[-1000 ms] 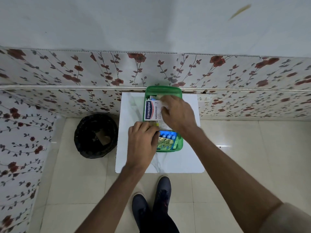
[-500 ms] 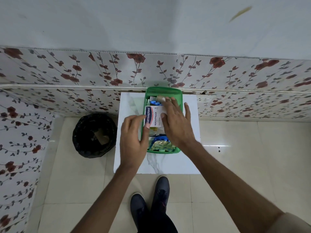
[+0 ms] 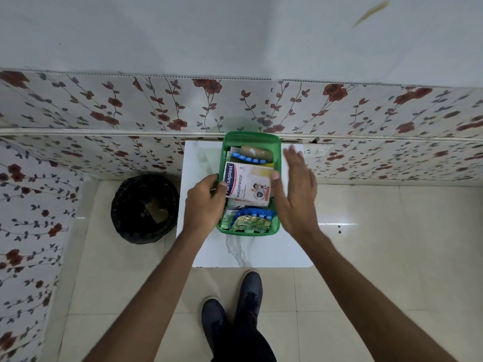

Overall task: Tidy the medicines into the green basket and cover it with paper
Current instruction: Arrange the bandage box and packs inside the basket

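Observation:
A green basket (image 3: 251,136) stands on a small white marble-look table (image 3: 251,254) against the wall. Inside lie a white Hansaplast plaster box (image 3: 248,185), blue blister strips (image 3: 248,159), a brown roll (image 3: 257,152) at the far end and a gold pill strip (image 3: 252,223) at the near end. My left hand (image 3: 203,205) grips the basket's left wall, its thumb touching the plaster box. My right hand (image 3: 296,194) hovers flat and blurred just right of the basket, fingers apart, holding nothing. No paper is in sight.
A black bin (image 3: 145,209) with a liner stands on the tiled floor left of the table. Flowered wall tiles run behind and to the left. My two dark shoes (image 3: 232,312) are at the table's near edge.
My right hand has lifted off the plaster box and swung out to the right of the basket. My left hand has moved from inside the basket to its left wall.

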